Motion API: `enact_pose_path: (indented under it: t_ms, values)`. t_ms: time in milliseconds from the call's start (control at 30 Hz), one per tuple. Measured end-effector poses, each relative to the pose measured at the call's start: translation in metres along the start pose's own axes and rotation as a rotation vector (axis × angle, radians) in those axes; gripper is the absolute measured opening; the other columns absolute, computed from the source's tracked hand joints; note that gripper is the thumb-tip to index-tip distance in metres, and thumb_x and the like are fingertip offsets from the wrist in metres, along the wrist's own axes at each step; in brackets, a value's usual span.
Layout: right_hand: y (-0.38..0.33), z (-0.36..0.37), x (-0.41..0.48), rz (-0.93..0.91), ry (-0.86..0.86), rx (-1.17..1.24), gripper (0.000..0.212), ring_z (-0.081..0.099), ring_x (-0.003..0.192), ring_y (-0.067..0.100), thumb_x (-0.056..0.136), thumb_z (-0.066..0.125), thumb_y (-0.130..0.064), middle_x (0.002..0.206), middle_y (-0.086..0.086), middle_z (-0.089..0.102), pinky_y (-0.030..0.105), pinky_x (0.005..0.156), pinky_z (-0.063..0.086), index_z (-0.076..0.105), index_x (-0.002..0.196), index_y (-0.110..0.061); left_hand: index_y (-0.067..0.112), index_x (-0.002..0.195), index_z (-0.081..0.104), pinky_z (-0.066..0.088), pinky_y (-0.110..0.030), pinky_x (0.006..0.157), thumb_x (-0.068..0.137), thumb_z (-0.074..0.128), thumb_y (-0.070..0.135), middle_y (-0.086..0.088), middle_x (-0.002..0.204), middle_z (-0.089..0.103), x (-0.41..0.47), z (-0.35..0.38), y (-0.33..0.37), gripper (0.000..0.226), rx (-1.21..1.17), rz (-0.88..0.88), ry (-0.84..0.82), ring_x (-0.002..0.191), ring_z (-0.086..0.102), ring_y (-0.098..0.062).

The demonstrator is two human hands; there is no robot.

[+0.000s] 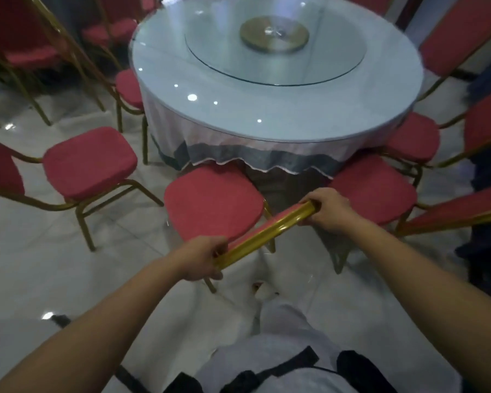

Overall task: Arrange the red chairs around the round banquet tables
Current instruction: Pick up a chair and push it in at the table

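Note:
A red chair (210,202) with a gold frame stands right in front of me, its seat facing the round banquet table (210,109). My left hand (201,259) grips the left end of its gold top rail. My right hand (328,208) grips the right end of the same rail. The seat's front edge lies under the hanging tablecloth. Another red chair (88,163) stands at the left, turned toward the table. A third red chair (377,191) sits close on the right, partly under the cloth.
A glass turntable (275,43) lies on the table top. More red chairs (411,137) ring the table's right side, and stacked ones (20,38) stand at the far left. The shiny tiled floor (40,265) spreads around my legs.

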State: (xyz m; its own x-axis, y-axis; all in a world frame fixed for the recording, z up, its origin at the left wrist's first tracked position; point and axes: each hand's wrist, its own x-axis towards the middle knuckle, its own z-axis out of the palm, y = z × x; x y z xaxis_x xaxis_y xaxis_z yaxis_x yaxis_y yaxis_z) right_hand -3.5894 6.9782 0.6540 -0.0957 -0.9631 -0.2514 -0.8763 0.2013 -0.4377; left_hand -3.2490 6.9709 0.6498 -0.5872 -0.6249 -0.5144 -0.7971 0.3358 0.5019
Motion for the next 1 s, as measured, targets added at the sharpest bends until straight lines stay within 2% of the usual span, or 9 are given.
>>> enact_pose_path:
  t_ms: [133, 233, 300, 433, 533, 733, 833, 900, 1000]
  values:
    - [-0.009, 0.031, -0.073, 0.071, 0.028, -0.083, 0.048, 0.050, 0.110, 0.015, 0.062, 0.080, -0.064, 0.104, -0.013, 0.062, 0.039, 0.088, 0.040, 0.071, 0.103, -0.039, 0.030, 0.094, 0.046, 0.050, -0.037, 0.077, 0.065, 0.078, 0.024, 0.009, 0.098, 0.057, -0.033, 0.024, -0.016, 0.044, 0.066, 0.072, -0.024, 0.093, 0.057, -0.016]
    - [-0.020, 0.056, -0.116, 0.100, 0.076, -0.089, 0.036, 0.045, 0.101, 0.014, 0.067, 0.071, -0.071, 0.093, -0.019, 0.055, 0.038, 0.083, 0.034, 0.066, 0.093, -0.046, 0.034, 0.099, 0.050, 0.051, -0.033, 0.076, 0.066, 0.077, 0.023, 0.015, 0.100, 0.059, -0.049, 0.020, -0.036, 0.043, 0.023, 0.065, -0.036, 0.094, 0.058, -0.009]
    - [-0.027, 0.070, -0.134, 0.123, 0.119, -0.056, 0.030, 0.040, 0.093, 0.013, 0.071, 0.068, -0.072, 0.086, -0.020, 0.049, 0.036, 0.078, 0.029, 0.060, 0.087, -0.049, 0.034, 0.098, 0.055, 0.054, -0.037, 0.079, 0.071, 0.071, 0.015, 0.016, 0.099, 0.061, -0.051, 0.012, -0.049, 0.037, -0.020, 0.050, 0.018, 0.094, 0.060, -0.010]
    - [-0.034, 0.099, -0.156, 0.153, 0.188, -0.038, 0.030, 0.037, 0.088, 0.013, 0.076, 0.069, -0.064, 0.086, -0.017, 0.041, 0.034, 0.077, 0.029, 0.057, 0.093, -0.043, 0.041, 0.096, 0.059, 0.054, -0.033, 0.075, 0.076, 0.066, 0.011, 0.021, 0.090, 0.061, -0.039, 0.009, -0.057, 0.037, 0.026, 0.034, 0.139, 0.087, 0.059, -0.006]
    - [-0.028, 0.107, -0.157, 0.187, 0.213, 0.039, 0.031, 0.041, 0.095, 0.016, 0.077, 0.074, -0.055, 0.092, -0.014, 0.044, 0.034, 0.080, 0.024, 0.048, 0.092, -0.045, 0.038, 0.103, 0.065, 0.055, -0.040, 0.077, 0.083, 0.063, 0.012, 0.015, 0.092, 0.064, -0.024, 0.019, -0.051, 0.033, 0.063, 0.041, 0.178, 0.086, 0.060, -0.010]
    - [-0.014, 0.089, -0.113, 0.225, 0.160, 0.029, 0.033, 0.043, 0.115, 0.021, 0.076, 0.076, -0.046, 0.113, -0.008, 0.053, 0.040, 0.091, 0.030, 0.059, 0.103, -0.037, 0.032, 0.105, 0.072, 0.055, -0.042, 0.078, 0.085, 0.063, 0.008, 0.008, 0.092, 0.068, 0.020, 0.004, -0.049, 0.032, 0.037, 0.008, 0.180, 0.085, 0.063, -0.015]
    - [-0.015, 0.070, -0.084, 0.262, 0.116, 0.023, 0.034, 0.045, 0.115, 0.023, 0.078, 0.074, -0.047, 0.110, -0.009, 0.051, 0.039, 0.092, 0.028, 0.058, 0.107, -0.038, 0.033, 0.108, 0.071, 0.055, -0.041, 0.080, 0.085, 0.063, 0.008, 0.008, 0.094, 0.067, 0.045, -0.015, -0.042, 0.035, 0.046, -0.027, 0.175, 0.087, 0.063, -0.015]
    - [-0.019, 0.054, -0.068, 0.262, 0.050, 0.006, 0.039, 0.048, 0.109, 0.022, 0.075, 0.069, -0.059, 0.099, -0.013, 0.047, 0.039, 0.090, 0.028, 0.060, 0.108, -0.041, 0.035, 0.110, 0.070, 0.055, -0.040, 0.080, 0.085, 0.063, 0.007, 0.009, 0.096, 0.068, 0.057, -0.028, -0.040, 0.038, 0.048, -0.055, 0.174, 0.089, 0.063, -0.016]
    - [-0.025, 0.030, -0.046, 0.180, -0.197, 0.114, 0.074, 0.049, 0.090, 0.005, 0.053, 0.058, -0.092, 0.092, -0.024, 0.052, 0.032, 0.084, 0.039, 0.062, 0.112, -0.047, 0.035, 0.110, 0.071, 0.054, -0.033, 0.080, 0.083, 0.065, 0.002, 0.011, 0.095, 0.068, 0.067, -0.041, -0.046, 0.044, -0.032, -0.077, 0.173, 0.092, 0.065, -0.016]
